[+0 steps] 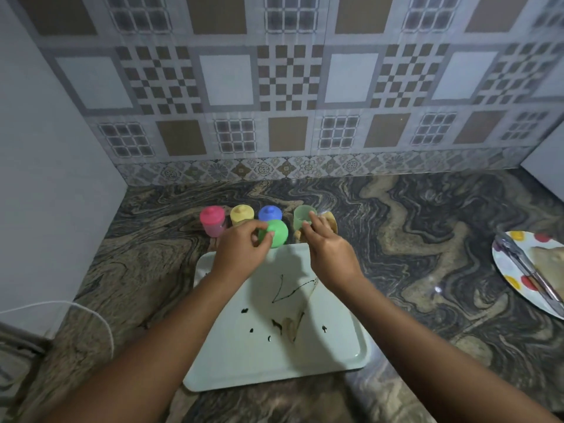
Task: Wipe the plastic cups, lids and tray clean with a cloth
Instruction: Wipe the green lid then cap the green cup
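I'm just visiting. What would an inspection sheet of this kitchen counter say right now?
Surface: dark marbled stone counter.
Job's things: white tray with dark smears; pink cup, yellow cup and blue cup lidded; green cup open; green lid off.
Clutter: spotted plate with food and a utensil, far right.
Hands: left hand pinches the green lid; right hand at the green cup's rim, grip unclear.
Cables: white cord, left.
Surroundings: patterned tiled wall.
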### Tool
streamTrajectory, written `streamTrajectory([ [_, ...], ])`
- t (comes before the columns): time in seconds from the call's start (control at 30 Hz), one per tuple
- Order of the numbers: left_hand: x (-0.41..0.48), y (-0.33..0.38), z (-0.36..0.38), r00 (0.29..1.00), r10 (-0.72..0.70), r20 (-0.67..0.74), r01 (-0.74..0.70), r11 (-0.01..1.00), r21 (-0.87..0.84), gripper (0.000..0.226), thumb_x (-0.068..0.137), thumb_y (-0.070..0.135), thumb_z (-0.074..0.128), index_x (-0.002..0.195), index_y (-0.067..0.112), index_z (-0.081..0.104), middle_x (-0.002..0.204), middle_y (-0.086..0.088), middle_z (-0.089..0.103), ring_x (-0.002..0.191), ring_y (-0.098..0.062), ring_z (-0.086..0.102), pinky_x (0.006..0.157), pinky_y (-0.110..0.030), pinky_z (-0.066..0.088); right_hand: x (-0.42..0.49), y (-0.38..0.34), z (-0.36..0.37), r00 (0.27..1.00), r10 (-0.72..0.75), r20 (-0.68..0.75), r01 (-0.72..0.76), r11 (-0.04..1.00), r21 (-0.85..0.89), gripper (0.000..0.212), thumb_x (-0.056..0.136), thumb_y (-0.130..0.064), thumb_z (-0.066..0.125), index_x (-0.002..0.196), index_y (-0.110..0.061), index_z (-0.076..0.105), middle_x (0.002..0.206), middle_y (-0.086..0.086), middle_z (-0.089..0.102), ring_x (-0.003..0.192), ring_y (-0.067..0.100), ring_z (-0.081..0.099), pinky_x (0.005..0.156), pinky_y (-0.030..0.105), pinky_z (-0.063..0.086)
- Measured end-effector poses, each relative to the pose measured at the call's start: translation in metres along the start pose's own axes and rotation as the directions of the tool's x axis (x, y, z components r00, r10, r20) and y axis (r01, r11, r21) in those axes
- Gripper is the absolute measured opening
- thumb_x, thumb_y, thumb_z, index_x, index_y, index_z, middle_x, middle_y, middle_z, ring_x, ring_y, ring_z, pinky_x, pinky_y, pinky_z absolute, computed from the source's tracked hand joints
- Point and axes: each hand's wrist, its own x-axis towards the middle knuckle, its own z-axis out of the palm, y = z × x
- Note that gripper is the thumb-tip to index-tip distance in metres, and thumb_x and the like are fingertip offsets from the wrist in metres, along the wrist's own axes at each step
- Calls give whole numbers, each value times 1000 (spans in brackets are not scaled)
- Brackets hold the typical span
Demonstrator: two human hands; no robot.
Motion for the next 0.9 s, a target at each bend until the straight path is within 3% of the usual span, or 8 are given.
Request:
streamTrajectory([
  [0.07, 17, 1, 17, 997, -53, 51, 50, 997, 61, 22, 84, 27, 73, 99, 11, 74, 76, -6, 68, 67, -23, 62, 63, -33, 52, 12, 8, 1, 998, 26, 57, -25, 1000, -18, 50, 95, 1, 58, 144, -10, 54, 161, 10, 41, 147, 38, 42, 79, 53, 62],
  [0.13, 32, 2, 34, 992, -84, 90, 72, 989, 127, 25, 86, 29, 71, 102, 11, 73, 91, -10, 71, 77, -28, 65, 65, -31, 49, 24, 15, 2, 993, 48, 111, -43, 998, -46, 50, 97, 1, 51, 147, -9, 50, 165, 10, 34, 148, 35, 39, 78, 49, 58],
  [0.27, 60, 9, 64, 986, -93, 136, 61, 973, 224, 27, 89, 33, 65, 105, 12, 71, 108, -10, 70, 96, -31, 65, 74, -38, 54, 43, 31, 12, 974, 119, 194, -107, 992, -71, 55, 99, 2, 46, 152, -11, 43, 169, 8, 25, 153, 33, 29, 85, 47, 55],
  [0.5, 98, 29, 98, 979, -114, 170, 55, 946, 320, 26, 90, 38, 63, 107, 19, 71, 108, -8, 71, 98, -31, 66, 78, -39, 55, 61, 66, 32, 975, 193, 108, -194, 981, -1, 45, 91, 1, 58, 136, -7, 57, 145, 16, 53, 121, 43, 58, 72, 47, 56],
  [0.67, 105, 31, 112, 958, -133, 254, 15, 908, 419, 30, 91, 38, 63, 112, 19, 71, 113, -8, 70, 102, -30, 66, 72, -36, 50, 62, 77, 37, 965, 251, 75, -256, 964, 70, 43, 90, -4, 65, 133, -11, 61, 148, 13, 53, 120, 40, 60, 78, 45, 58],
  [0.9, 113, 26, 120, 947, -99, 306, -37, 912, 409, 37, 90, 38, 61, 124, 23, 63, 118, -7, 68, 107, -32, 64, 83, -42, 55, 57, 75, 33, 951, 298, 80, -307, 941, 142, 36, 97, -9, 63, 133, -8, 63, 153, 15, 50, 130, 39, 57, 92, 42, 55],
])
